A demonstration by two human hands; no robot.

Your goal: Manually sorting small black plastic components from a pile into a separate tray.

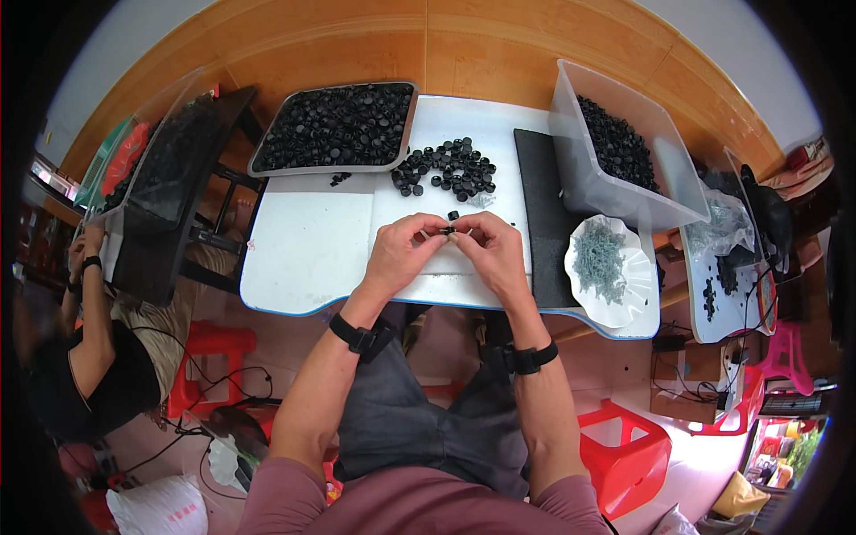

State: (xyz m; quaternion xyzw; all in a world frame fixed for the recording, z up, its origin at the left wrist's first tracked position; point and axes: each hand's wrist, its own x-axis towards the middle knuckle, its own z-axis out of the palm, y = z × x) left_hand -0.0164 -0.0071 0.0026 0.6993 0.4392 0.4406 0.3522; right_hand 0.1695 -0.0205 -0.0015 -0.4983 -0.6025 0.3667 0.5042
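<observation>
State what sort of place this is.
Probably a small workshop, judging by a shallow silver tray heaped with small black round parts, a translucent rectangular plastic bin of black pieces, and a white fluted dish of thin greenish pieces.

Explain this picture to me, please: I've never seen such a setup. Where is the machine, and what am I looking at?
There is no machine arm here, just a person working with bare hands. The view comes from a wide fisheye camera worn on their head, looking down, so straight edges bend toward the rim.

The left hand and right hand meet over the white table, pinching a small black piece between their fingertips; its details are too small to tell.

Beyond lie loose black caps and a tray full of more. To the right are a dark mat, a translucent bin holding black pieces, and a white wavy-edged dish of thin, greenish-grey bits.
</observation>
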